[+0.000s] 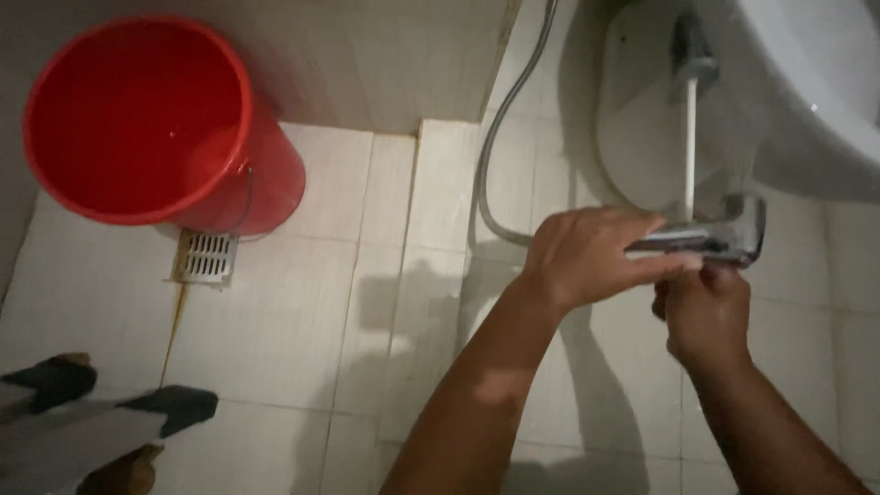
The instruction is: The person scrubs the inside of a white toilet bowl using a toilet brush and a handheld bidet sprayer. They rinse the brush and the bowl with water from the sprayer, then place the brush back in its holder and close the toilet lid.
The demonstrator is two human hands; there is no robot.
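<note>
A chrome hand sprayer head (729, 234) is held over the white tiled floor, and a thin jet of water (689, 147) runs from it toward the white toilet bowl (807, 82). My left hand (596, 257) lies across the sprayer from above, fingers pressed along its top. Under it, my right hand (704, 307) is closed around the sprayer's handle. A grey hose (500, 137) curves down the tiles to the left of my hands; its end is hidden behind them.
A red bucket (147, 119) stands at the upper left by the wall, with a metal floor drain (206, 258) just below it. Feet in dark sandals (174, 403) show at the lower left. The floor is white tile (302, 312).
</note>
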